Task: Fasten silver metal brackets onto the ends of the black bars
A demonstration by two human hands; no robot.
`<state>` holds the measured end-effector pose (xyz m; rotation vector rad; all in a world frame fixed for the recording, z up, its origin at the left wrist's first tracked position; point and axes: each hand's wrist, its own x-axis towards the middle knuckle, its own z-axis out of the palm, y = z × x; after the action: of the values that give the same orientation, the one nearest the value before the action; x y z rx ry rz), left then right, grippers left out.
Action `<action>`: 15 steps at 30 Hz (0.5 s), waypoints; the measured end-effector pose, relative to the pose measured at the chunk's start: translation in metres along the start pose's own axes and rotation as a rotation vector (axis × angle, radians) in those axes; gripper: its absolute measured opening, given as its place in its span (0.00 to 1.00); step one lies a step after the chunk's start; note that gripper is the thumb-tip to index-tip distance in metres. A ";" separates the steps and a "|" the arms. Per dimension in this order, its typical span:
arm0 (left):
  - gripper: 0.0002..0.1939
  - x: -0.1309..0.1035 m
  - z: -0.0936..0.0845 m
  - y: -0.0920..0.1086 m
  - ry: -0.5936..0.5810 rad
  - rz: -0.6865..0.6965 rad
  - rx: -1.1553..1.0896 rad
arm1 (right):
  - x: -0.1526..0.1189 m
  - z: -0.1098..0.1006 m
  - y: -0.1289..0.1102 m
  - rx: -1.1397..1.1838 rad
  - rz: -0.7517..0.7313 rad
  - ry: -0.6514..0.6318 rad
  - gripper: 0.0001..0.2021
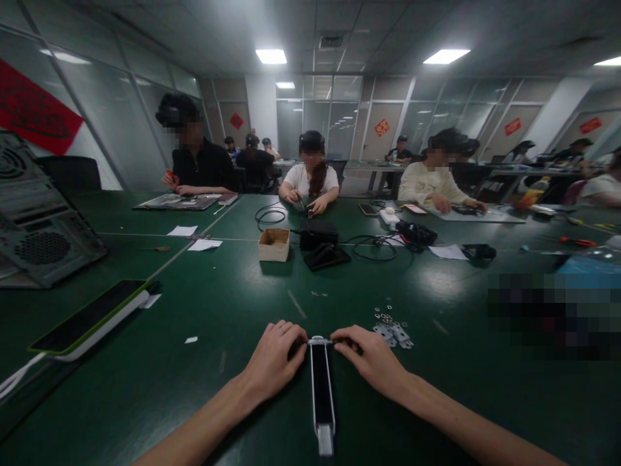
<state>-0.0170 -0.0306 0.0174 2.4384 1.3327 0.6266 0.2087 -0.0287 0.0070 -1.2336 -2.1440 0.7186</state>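
A long, narrow frame (pixel 332 395) with pale metal side rails lies on the green table in front of me, pointing away from my body. Its near end carries a whitish block (pixel 325 441), and a short crosspiece (pixel 318 341) spans its far end. My left hand (pixel 275 355) is closed, thumb and fingers pinching the left side of that far end. From the right, my right hand (pixel 371 359) pinches a small dark piece against the crosspiece; its kind is hidden by the fingers. Just beyond the right hand lie several small grey metal plates (pixel 395 335) and rings (pixel 383 317).
A small cardboard box (pixel 273 246) and a black device (pixel 326 255) with cables stand farther back. At left are a power strip (pixel 107 323) with a dark phone-like slab and a computer case (pixel 43 220). Several people sit working across the table (pixel 233 291).
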 end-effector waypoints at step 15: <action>0.05 0.000 0.002 -0.002 0.012 0.014 0.011 | 0.002 -0.001 -0.001 0.027 0.021 0.029 0.06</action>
<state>-0.0173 -0.0297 0.0150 2.4589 1.3281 0.6404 0.2075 -0.0269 0.0087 -1.2469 -2.0939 0.7314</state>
